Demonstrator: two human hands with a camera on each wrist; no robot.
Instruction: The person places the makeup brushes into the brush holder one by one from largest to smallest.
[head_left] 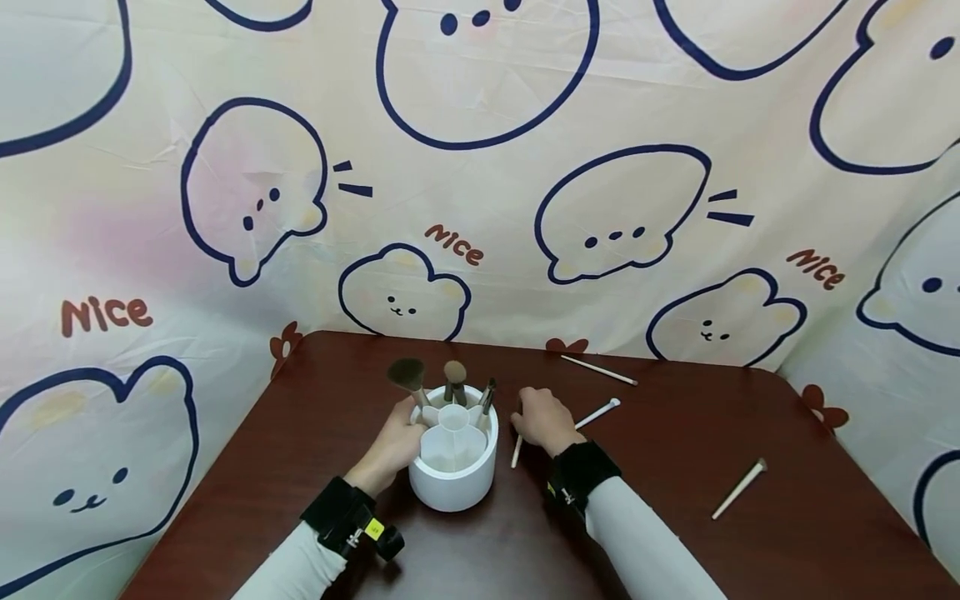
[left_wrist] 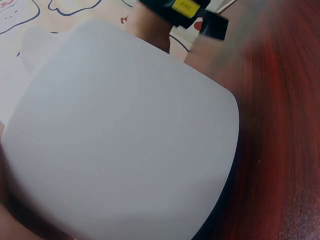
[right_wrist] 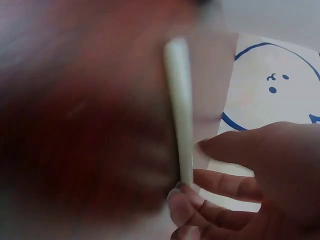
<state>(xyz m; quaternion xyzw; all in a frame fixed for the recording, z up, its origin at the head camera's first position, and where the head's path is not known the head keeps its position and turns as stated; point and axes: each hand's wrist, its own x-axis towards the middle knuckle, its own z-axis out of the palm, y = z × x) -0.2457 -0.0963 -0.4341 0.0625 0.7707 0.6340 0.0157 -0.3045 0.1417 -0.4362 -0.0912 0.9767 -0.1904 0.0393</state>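
Note:
A round white makeup brush holder (head_left: pixel 452 492) with petal-shaped compartments stands upright on the table. My left hand (head_left: pixel 392 443) grips it from the left side, near the rim. Its pale wall (left_wrist: pixel 125 135) fills most of the left wrist view and hides most of the fingers. Several brushes stand in the holder, among them a fan-shaped brush (head_left: pixel 407 375) and a round-headed brush (head_left: pixel 455 372). Right of the holder, my right hand (head_left: pixel 547 419) pinches a makeup brush by one end; its light handle (right_wrist: pixel 181 110) sticks out past the fingertips. The brush's head is hidden by the hand.
On the dark brown table (head_left: pixel 637 517) lie more brushes: a white one (head_left: pixel 598 414) just beyond the right wrist, a thin one (head_left: pixel 598 369) near the back edge, and another (head_left: pixel 738 490) at the right. A printed cloth (head_left: pixel 510 200) hangs behind the table.

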